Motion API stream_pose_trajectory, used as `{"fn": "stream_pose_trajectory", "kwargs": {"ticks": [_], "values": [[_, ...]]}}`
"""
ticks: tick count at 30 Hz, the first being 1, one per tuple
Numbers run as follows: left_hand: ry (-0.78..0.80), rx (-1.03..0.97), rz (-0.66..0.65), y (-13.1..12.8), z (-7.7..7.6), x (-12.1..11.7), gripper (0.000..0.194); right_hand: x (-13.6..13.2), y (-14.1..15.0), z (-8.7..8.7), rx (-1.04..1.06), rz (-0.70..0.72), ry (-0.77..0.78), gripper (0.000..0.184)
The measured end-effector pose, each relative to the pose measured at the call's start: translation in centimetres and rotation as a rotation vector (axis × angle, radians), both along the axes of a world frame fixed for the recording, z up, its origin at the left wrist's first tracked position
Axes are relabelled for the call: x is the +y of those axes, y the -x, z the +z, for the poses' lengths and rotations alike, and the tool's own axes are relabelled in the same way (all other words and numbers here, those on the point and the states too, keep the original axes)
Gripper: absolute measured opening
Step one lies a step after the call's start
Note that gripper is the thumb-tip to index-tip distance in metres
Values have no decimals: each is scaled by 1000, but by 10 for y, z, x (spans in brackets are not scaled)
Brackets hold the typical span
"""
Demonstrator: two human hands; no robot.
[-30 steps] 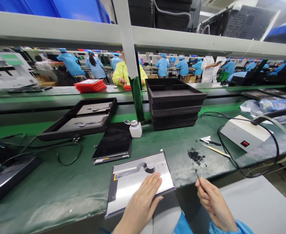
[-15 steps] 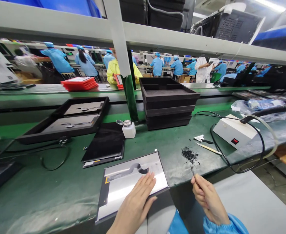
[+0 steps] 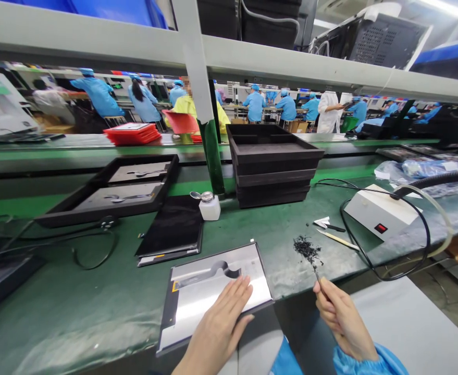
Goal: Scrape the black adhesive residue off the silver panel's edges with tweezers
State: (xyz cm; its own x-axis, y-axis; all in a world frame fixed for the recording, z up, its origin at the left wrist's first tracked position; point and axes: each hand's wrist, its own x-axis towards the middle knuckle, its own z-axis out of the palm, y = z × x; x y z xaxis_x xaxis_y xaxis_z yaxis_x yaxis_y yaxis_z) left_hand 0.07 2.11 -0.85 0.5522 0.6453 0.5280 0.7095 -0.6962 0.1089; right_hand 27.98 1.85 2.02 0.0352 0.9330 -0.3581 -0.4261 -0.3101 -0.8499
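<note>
My left hand point(image 3: 224, 317) lies flat, fingers stretched, on the silvery back of a display panel point(image 3: 197, 312) at the bench's front edge. The panel has a dark curved strip point(image 3: 213, 273) on it and an orange-edged patch at its left. My right hand point(image 3: 340, 315) is closed in a pinch around thin dark tweezers point(image 3: 317, 274), right of the panel. Their tip points at a pile of small black scraps point(image 3: 306, 248) on the green bench; whether it touches them I cannot tell. The lower part of the tweezers is hidden in my fingers.
Behind the panel lie stacked black screens point(image 3: 174, 224) and a white dispenser bottle point(image 3: 210, 208). Black trays point(image 3: 275, 179) stand at the back; another tray point(image 3: 107, 211) holds panels. A knife point(image 3: 338, 239), cables and a white box point(image 3: 381, 213) are at right. Co-workers sit beyond.
The view has shifted slightly, moving the scene a little rightward. My left hand stays on the panel; my right hand keeps hold of the tweezers. A person across the bench has lifted a red sheet-like thing.
</note>
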Motion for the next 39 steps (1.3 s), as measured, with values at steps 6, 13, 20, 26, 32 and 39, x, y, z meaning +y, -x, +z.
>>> {"fn": "stream_pose_trajectory", "kwargs": {"ticks": [6, 13, 20, 26, 32, 39], "values": [[13, -1, 5, 0, -1, 0, 49, 0, -4, -1, 10, -3, 0, 51], [34, -5, 4, 0, 0, -1, 50, 1, -1, 8, -17, -40, 41, 58], [37, 16, 11, 0, 0, -1, 48, 3, -5, 3, -26, -50, 19, 56], [24, 32, 14, 0, -1, -1, 47, 1, -8, -4, -31, -61, -10, 52], [42, 16, 7, 1, 2, -1, 50, -1, -9, -2, -43, -62, -17, 52], [27, -21, -10, -7, 16, 2, 35, -14, 23, 17, -221, 232, -89, 53]]}}
